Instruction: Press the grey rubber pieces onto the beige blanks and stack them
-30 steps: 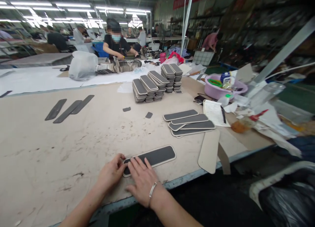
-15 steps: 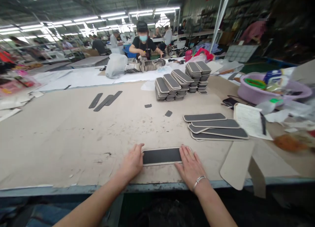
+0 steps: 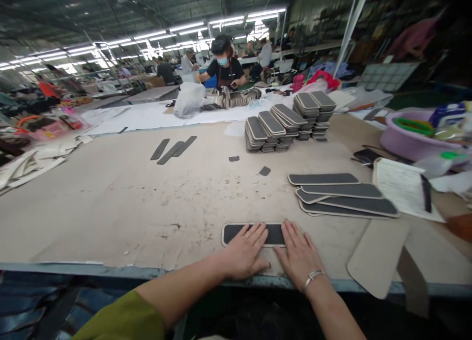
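Note:
A dark grey strip with a beige border (image 3: 275, 233) lies flat on the table near its front edge. My left hand (image 3: 245, 251) rests palm down on the strip's left-middle part, fingers stretched out and thumb off to the right. On the strip's right part lies my right hand (image 3: 299, 256), flat, with fingers extended and a silver bracelet at the wrist. Both hands press on top of the strip without gripping it. To the right, several similar bordered strips (image 3: 346, 202) lie in a loose, overlapping pile.
Stacks of bordered strips (image 3: 273, 124) stand at the back. Small dark strips (image 3: 171, 152) lie left of centre. At right are a written sheet (image 3: 401, 185), a beige panel (image 3: 378, 256) overhanging the edge and a purple basin (image 3: 416, 138). A masked person (image 3: 224, 70) works opposite.
My left hand has moved from the strip's left end onto its top, and its fingers have spread flat. My right hand stays on the right part. The camera view has shifted left.

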